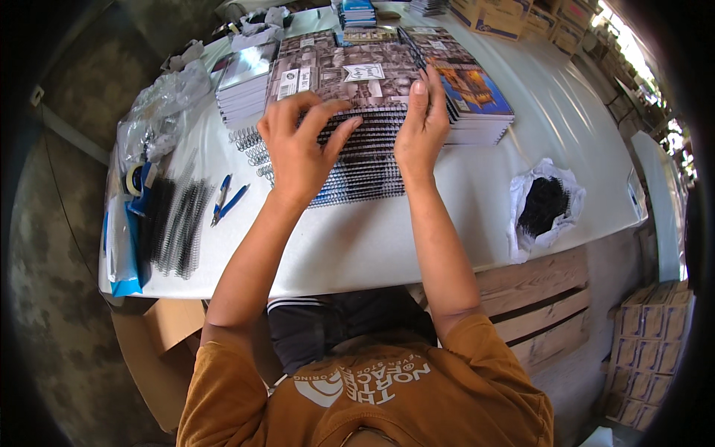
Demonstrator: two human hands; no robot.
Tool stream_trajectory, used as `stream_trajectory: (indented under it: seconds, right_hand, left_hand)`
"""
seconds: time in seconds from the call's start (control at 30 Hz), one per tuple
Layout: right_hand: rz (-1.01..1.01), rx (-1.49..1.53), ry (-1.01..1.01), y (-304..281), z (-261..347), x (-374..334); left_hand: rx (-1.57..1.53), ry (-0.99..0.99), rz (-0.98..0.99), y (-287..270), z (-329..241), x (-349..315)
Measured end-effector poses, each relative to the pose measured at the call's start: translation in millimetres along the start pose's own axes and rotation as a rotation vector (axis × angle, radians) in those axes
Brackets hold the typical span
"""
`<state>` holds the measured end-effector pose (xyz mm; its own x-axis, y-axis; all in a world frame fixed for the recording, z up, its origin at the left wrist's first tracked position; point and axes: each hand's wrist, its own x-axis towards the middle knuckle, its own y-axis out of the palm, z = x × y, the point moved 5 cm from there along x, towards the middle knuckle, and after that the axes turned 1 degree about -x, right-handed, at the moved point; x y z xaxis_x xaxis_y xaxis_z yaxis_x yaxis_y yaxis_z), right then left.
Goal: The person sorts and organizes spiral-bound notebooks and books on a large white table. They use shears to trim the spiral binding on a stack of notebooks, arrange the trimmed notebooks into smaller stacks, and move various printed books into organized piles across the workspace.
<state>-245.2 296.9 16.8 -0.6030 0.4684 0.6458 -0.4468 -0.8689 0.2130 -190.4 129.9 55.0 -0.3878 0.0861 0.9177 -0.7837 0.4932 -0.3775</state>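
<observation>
A stack of spiral-bound notebooks [391,73] with brown photo-print covers lies before me, its rows of black coils [365,160] facing my body. My left hand [302,145] hovers at the near left of the stack, fingers curved, thumb and forefinger apart with nothing visible between them. Along the right side stands my right hand [423,127], its fingers stretched out and upright against the notebooks' edge. Just beyond its fingertips a black coil [411,48] runs away from me. Whether the right fingers touch that coil is hard to see.
Loose coils [179,223] and blue-handled cutters [227,201] lie at left, near a tape dispenser [139,182]. Unbound stacks flank the notebooks: one left [244,82], one right [477,93]. A white bag of black pieces [547,205] sits at right. Cartons [648,350] stand below.
</observation>
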Motion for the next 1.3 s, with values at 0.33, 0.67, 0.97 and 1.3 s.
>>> stream_trajectory:
  seconds: [0.33, 0.67, 0.97, 1.3]
  right_hand:
    - [-0.038, -0.156, 0.002, -1, 5, 1]
    - [0.107, -0.060, 0.407, -75, -112, -48]
    - [0.115, -0.272, 0.668, -127, -203, -105]
    - [-0.080, 0.072, 0.637, -128, -171, -119]
  left_hand:
    - [-0.538, -0.686, -0.421, -8, 89, -38]
    - [0.287, -0.786, 0.234, -38, 156, -151]
    - [0.807, -0.846, 0.667, -68, 268, -192]
    - [0.866, -0.950, 0.425, -116, 310, -219]
